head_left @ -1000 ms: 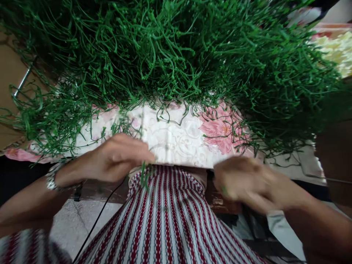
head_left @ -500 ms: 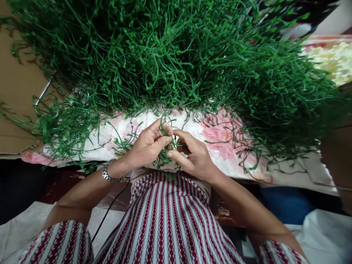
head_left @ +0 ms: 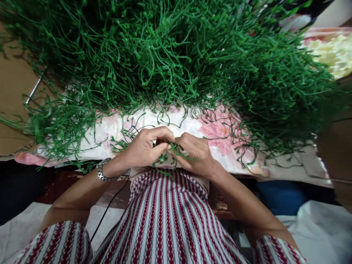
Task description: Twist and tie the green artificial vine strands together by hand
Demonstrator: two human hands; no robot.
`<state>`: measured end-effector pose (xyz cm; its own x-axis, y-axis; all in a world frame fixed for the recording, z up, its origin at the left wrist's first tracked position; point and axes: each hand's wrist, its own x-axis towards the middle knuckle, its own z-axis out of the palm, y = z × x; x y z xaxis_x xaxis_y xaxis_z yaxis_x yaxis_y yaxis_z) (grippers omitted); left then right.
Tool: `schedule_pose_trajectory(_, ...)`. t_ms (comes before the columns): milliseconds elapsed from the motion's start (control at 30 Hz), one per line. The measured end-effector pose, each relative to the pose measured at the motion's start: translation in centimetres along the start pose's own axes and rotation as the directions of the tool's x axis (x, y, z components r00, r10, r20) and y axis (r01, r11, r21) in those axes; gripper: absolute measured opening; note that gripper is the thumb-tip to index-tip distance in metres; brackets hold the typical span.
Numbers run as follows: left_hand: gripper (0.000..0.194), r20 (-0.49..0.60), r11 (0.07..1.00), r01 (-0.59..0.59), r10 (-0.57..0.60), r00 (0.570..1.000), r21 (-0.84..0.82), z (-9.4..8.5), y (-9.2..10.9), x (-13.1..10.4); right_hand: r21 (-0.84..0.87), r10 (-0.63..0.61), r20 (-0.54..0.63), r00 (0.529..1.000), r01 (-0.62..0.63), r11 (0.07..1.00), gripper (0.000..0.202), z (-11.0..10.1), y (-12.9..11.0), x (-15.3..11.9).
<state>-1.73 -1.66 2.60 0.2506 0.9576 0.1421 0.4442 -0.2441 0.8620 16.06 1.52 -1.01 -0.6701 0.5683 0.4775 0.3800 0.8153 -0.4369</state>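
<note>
My left hand [head_left: 148,147] and my right hand [head_left: 195,153] meet close to my body, over the near edge of a flowered cloth [head_left: 189,123]. Between their fingertips is a thin green plastic stem [head_left: 178,149] with small branching tips. The left thumb and forefinger pinch at its left part. The right fingers are curled round it, and part of it trails over them. More green stems lie just below and to the left of my hands. The fingertips partly cover what they grip.
A big heap of green plastic stems [head_left: 154,55] fills the far side. Looser stems [head_left: 60,124] lie at the left. A metal rod [head_left: 35,88] leans by the cardboard [head_left: 13,80]. Pale yellow pieces [head_left: 332,55] sit at the far right. A dark cord [head_left: 110,203] hangs below.
My right fingers have curled in and the hand has turned over the stem. The loop that stood above my left fingers is gone from there; the stem now trails across the right hand.
</note>
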Motion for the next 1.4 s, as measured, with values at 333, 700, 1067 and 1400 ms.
schedule_pose_trajectory(333, 0.012, -0.081, 0.976, -0.114, 0.131, 0.988, 0.186, 0.2, -0.3, 0.1, 0.231, 0.238, -0.005, 0.971, -0.230, 0.945, 0.023, -0.2, -1.0, 0.2)
schedule_pose_trajectory(700, 0.007, -0.190, 0.999, 0.044, -0.045, 0.981, -0.007, 1.4, -0.6, -0.5, 0.046, 0.155, -0.088, 0.984, -0.151, 0.987, 0.019, 1.4, -0.9, 0.0)
schedule_pose_trajectory(1067, 0.017, -0.105, 0.887, -0.275, 0.334, 0.937, 0.371, 1.7, -1.4, -1.3, 0.083, 0.144, 0.044, 0.989, -0.148, 0.986, 0.007, 0.3, -0.7, 0.2)
schedule_pose_trajectory(1400, 0.005, 0.032, 0.968, 0.033, -0.042, 0.999, 0.248, 1.2, -0.6, -1.0, -0.148, 0.180, 0.193, 0.965, -0.152, 0.977, 0.010, -0.1, -0.5, -0.1)
